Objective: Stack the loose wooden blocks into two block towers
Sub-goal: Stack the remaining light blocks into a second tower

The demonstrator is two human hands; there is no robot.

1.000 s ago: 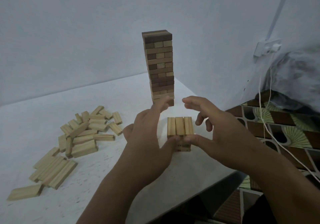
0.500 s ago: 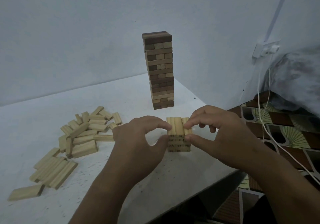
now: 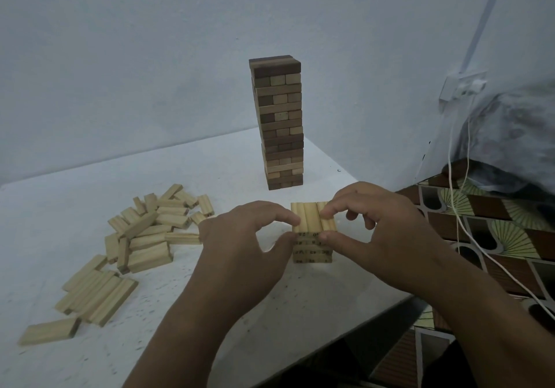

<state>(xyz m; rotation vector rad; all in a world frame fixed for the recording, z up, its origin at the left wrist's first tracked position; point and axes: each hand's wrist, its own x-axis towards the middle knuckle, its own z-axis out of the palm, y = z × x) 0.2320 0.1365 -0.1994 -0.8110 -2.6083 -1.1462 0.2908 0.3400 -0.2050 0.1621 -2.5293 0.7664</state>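
Note:
A short tower of pale wooden blocks (image 3: 312,237) stands near the table's front edge, a few layers high, its top layer of three blocks pointing away from me. My left hand (image 3: 249,243) pinches its left side between thumb and forefinger. My right hand (image 3: 378,231) pinches its right side the same way, forefinger on the top right block. A tall finished tower of dark and light brown blocks (image 3: 279,123) stands behind it. A heap of loose pale blocks (image 3: 150,231) lies on the left.
The white table (image 3: 210,312) meets a pale wall at the back and ends in an edge at the right. Beyond that edge are a patterned cloth (image 3: 495,231), a white cable (image 3: 462,222) and a wall socket (image 3: 462,87). More loose blocks (image 3: 93,294) lie flat front left.
Both hands closed in from an open spread around the short tower and now pinch its sides. In the last half second they have hardly moved.

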